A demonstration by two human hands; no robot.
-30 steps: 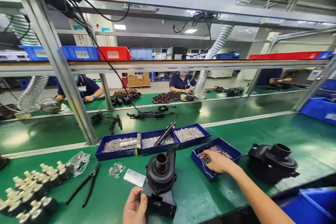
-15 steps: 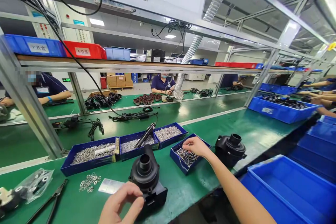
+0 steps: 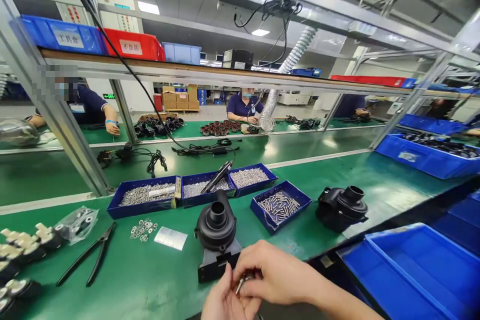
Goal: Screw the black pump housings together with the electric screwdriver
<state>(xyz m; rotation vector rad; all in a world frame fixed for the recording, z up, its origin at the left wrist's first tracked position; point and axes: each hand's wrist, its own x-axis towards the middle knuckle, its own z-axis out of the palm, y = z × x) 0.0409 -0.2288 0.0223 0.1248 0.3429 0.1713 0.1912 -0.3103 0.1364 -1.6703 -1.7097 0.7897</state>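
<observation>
My right hand (image 3: 268, 270) is closed in a pinch on a slim metal screw (image 3: 239, 287), low in the middle of the view. Palm up beneath it, my left hand (image 3: 225, 296) has its thumb and fingers curled in against the right fingertips; what it holds is mostly hidden. Just beyond both hands a black blower housing (image 3: 215, 225) stands on the green bench, its round outlet upward. Behind the hands and to the right lies a blue bin of long metal screws (image 3: 279, 207). A second black blower housing (image 3: 344, 206) sits to its right.
Small-hardware bins (image 3: 148, 195) line the back, with a pen-like black driver (image 3: 217, 177) across one. Pliers (image 3: 88, 255), loose washers (image 3: 144, 229) and a silver label sheet (image 3: 170, 238) lie left. Blue crates (image 3: 423, 260) stand right. Co-workers sit across the bench.
My right hand has left the screw bin and come down to my left hand, bringing a screw. The left hand has moved right to meet it. The camera view has shifted.
</observation>
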